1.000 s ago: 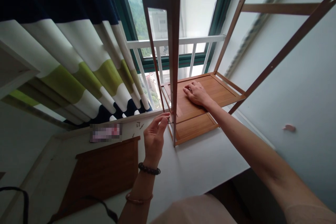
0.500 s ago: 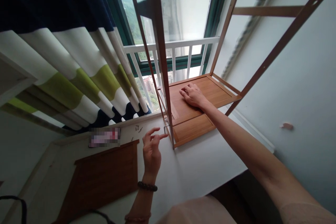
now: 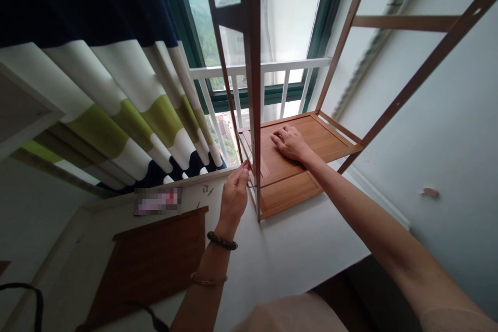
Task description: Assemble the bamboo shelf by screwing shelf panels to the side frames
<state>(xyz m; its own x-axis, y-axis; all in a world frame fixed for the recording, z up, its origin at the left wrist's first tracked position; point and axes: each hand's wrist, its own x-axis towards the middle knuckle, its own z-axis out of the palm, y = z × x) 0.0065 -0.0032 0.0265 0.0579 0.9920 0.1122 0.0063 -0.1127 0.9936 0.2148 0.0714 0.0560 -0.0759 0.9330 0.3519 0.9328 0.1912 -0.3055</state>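
Note:
A brown wooden shelf rack (image 3: pixel 322 135) stands on the white surface by the window. My right hand (image 3: pixel 291 143) lies on its lower panel, fingers loosely bent and resting on the wood. On the rack's left side, my left hand (image 3: pixel 234 194) has thumb and fingers pressed together by the side rail. What sits between those fingertips, if anything, is hidden. Just right of that hand, a thin metal hex key (image 3: pixel 252 185) sticks out at the near left post (image 3: pixel 254 114), partly hidden.
A loose brown wooden panel (image 3: pixel 151 264) lies left on the white surface (image 3: pixel 288 249), with several small screws (image 3: pixel 206 190) and a blurred pink packet (image 3: pixel 157 201) behind it. A striped curtain (image 3: pixel 128 109) hangs left. White railing (image 3: pixel 286 93) and window lie behind the rack; a wall stands right.
My left hand has moved forward and up along the rack's left side, and its spread fingers have closed together. My right hand stays on the panel. The view has shifted slightly.

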